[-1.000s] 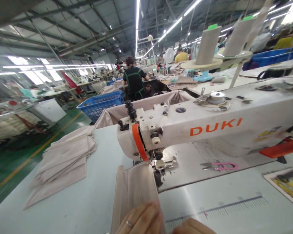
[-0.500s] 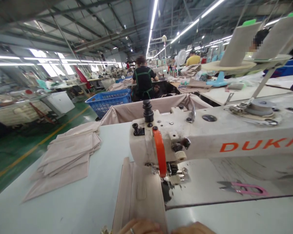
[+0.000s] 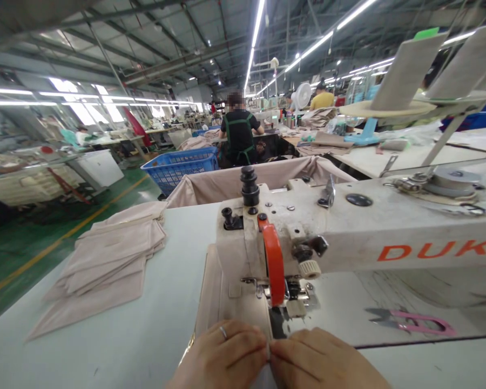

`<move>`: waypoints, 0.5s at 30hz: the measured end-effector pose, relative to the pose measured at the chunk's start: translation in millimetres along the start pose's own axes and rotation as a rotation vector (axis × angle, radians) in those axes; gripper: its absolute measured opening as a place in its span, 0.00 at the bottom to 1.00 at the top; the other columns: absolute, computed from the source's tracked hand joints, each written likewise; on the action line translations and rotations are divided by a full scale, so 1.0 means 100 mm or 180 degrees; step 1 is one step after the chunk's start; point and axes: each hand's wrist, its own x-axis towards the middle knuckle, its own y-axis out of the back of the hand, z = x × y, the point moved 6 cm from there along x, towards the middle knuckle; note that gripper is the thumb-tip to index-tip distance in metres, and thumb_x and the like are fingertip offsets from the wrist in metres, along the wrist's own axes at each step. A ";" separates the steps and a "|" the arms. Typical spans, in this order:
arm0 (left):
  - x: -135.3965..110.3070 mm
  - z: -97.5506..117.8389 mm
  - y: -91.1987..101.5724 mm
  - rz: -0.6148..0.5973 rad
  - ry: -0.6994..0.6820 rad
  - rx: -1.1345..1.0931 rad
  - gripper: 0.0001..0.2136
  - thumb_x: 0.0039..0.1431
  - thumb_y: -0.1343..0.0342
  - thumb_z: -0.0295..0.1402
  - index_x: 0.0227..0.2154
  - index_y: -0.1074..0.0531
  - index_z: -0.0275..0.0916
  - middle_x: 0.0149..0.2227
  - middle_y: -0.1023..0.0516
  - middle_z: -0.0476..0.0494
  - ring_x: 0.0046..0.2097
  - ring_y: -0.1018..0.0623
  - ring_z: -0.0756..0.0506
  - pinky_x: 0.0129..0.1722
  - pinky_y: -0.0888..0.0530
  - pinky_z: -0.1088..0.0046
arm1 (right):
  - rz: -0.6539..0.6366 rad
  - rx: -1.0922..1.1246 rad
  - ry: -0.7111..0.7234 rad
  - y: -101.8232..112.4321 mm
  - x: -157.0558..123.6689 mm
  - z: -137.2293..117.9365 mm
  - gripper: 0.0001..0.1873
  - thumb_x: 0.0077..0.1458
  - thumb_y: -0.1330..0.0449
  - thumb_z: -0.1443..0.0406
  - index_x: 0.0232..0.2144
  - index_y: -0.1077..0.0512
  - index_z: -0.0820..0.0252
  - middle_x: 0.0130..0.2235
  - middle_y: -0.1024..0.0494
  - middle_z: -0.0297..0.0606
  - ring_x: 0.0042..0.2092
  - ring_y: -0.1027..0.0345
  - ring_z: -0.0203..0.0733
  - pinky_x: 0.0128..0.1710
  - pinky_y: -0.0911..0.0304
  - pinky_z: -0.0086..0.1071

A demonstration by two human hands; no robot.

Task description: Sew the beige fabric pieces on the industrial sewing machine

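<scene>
A beige fabric piece (image 3: 213, 297) runs lengthwise under the head of a white sewing machine (image 3: 340, 240), with its right edge by the presser foot. My left hand (image 3: 227, 354), a ring on one finger, lies over the fabric's near part, its fingertips pinched at the right edge. My right hand (image 3: 319, 359) meets it from the other side, fingers bent together on that same edge. The two hands' fingertips nearly touch. Just beyond them are the needle area and the orange guard (image 3: 273, 265). The thumbs are mostly hidden.
Stacked beige fabric pieces (image 3: 109, 248) lie on the table at left. Pink-handled thread snips (image 3: 413, 321) rest on the machine bed at right. Behind the machine is a cloth-lined bin (image 3: 202, 186), beside a blue basket (image 3: 178, 167). A co-worker (image 3: 241, 132) sits farther ahead.
Both hands have come up from the bottom edge towards the machine. The fabric has slid farther forward under the head. The camera view has shifted slightly.
</scene>
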 end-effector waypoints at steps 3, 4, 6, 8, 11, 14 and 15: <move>-0.02 -0.11 -0.11 -0.0147 0.0119 -0.0098 0.10 0.71 0.53 0.27 0.43 0.26 0.38 0.41 0.17 0.48 0.44 0.18 0.50 0.48 0.22 0.77 | -0.0137 -0.0095 0.0030 -0.02 0.10 0.05 0.05 0.60 0.40 0.71 0.37 0.27 0.57 0.38 0.18 0.29 0.32 0.26 0.38 0.29 0.33 0.33; -0.02 -0.14 -0.13 -0.0203 0.0161 -0.0122 0.10 0.71 0.53 0.27 0.44 0.26 0.39 0.42 0.17 0.48 0.44 0.18 0.50 0.49 0.22 0.76 | -0.0290 -0.0080 0.0072 -0.02 0.12 0.06 0.06 0.58 0.38 0.70 0.39 0.27 0.57 0.40 0.18 0.30 0.34 0.25 0.39 0.31 0.31 0.33; 0.00 -0.19 -0.14 -0.0265 0.0232 -0.0140 0.10 0.70 0.52 0.28 0.47 0.27 0.40 0.43 0.18 0.46 0.45 0.19 0.49 0.49 0.22 0.75 | -0.0471 -0.0025 0.0091 0.00 0.15 0.09 0.13 0.54 0.35 0.67 0.44 0.27 0.59 0.43 0.18 0.33 0.37 0.24 0.40 0.34 0.29 0.33; 0.05 -0.22 -0.11 -0.0316 0.0303 -0.0167 0.11 0.69 0.52 0.28 0.49 0.28 0.40 0.44 0.18 0.45 0.46 0.20 0.48 0.50 0.23 0.74 | -0.0492 0.0032 -0.0017 0.02 0.17 0.13 0.17 0.52 0.34 0.67 0.45 0.26 0.59 0.45 0.19 0.35 0.40 0.24 0.43 0.37 0.28 0.34; 0.14 -0.27 -0.04 -0.0244 0.0358 -0.0162 0.13 0.70 0.55 0.26 0.49 0.27 0.40 0.44 0.18 0.46 0.45 0.20 0.49 0.50 0.24 0.75 | -0.0419 0.0126 -0.0235 0.03 0.20 0.16 0.19 0.49 0.36 0.68 0.46 0.25 0.60 0.47 0.19 0.38 0.44 0.24 0.47 0.42 0.26 0.36; 0.19 -0.34 -0.03 -0.0299 0.0369 -0.0019 0.14 0.69 0.56 0.24 0.45 0.26 0.40 0.43 0.18 0.46 0.45 0.20 0.48 0.48 0.23 0.73 | -0.0323 0.0182 -0.0360 0.04 0.24 0.16 0.18 0.47 0.37 0.69 0.44 0.24 0.61 0.48 0.20 0.43 0.43 0.24 0.51 0.42 0.25 0.41; 0.20 -0.38 -0.06 -0.0383 0.0401 0.0033 0.14 0.68 0.56 0.24 0.44 0.25 0.40 0.42 0.18 0.46 0.45 0.20 0.47 0.48 0.23 0.73 | -0.0294 0.0180 -0.0384 0.04 0.25 0.16 0.17 0.47 0.37 0.69 0.42 0.23 0.62 0.49 0.20 0.45 0.43 0.24 0.52 0.42 0.25 0.42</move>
